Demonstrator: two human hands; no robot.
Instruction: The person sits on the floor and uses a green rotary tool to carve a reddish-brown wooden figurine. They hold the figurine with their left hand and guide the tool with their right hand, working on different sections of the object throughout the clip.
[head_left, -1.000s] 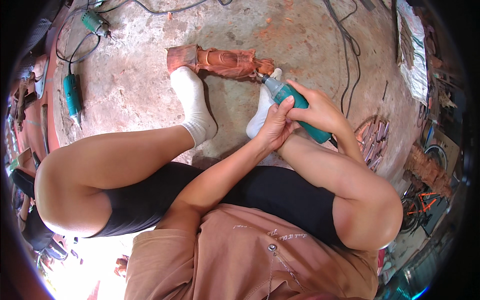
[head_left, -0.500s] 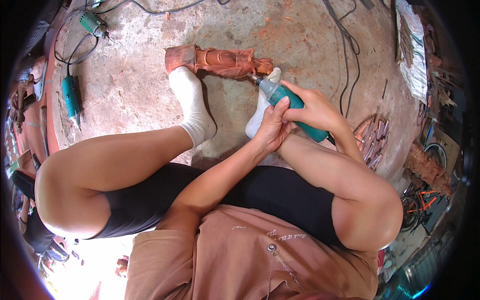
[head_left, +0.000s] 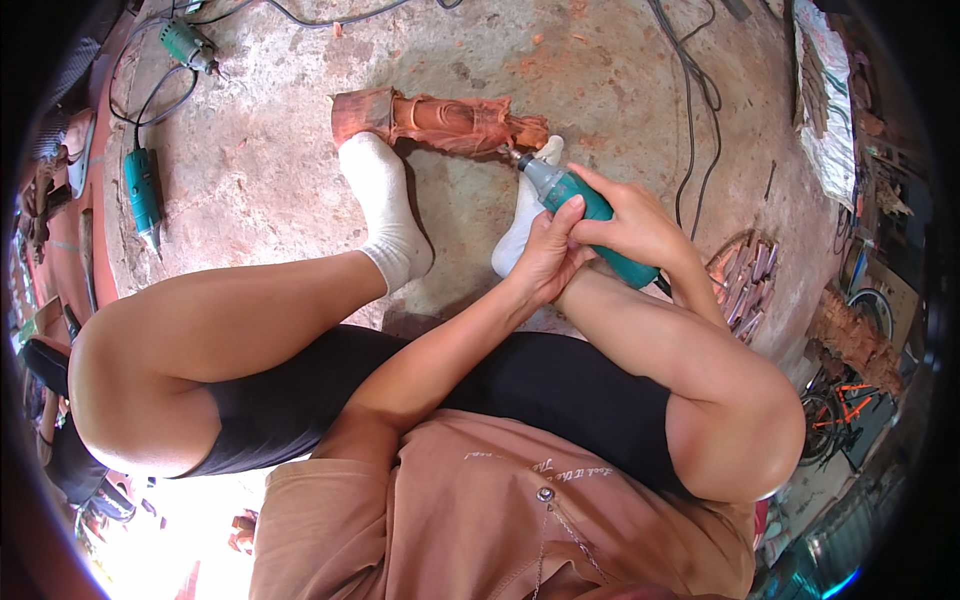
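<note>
A teal die grinder (head_left: pixel 588 205) slants up and to the left over my right shin. My right hand (head_left: pixel 632 225) wraps round its body from the right. From below, my left hand (head_left: pixel 550 250) grips it too, thumb pressed along the casing. The bit end meets, or comes very close to, the lower right edge of a reddish carved wood piece (head_left: pixel 440 122). That piece lies across the floor with a smooth block end at left and a rough, ragged end at right. My socked left foot (head_left: pixel 375 180) and right foot (head_left: pixel 518 225) brace against it.
Another teal grinder (head_left: pixel 142 200) and a green power tool (head_left: pixel 188 46) lie at the left with black cords. More cord (head_left: pixel 690 90) runs down the right. A basket of carving tools (head_left: pixel 745 280) stands beside my right leg. Farther right are rough wood (head_left: pixel 855 335) and an orange bicycle (head_left: pixel 852 402).
The grinder and both hands have shifted very slightly to the right. The wood piece has barely moved, and my feet stay in place.
</note>
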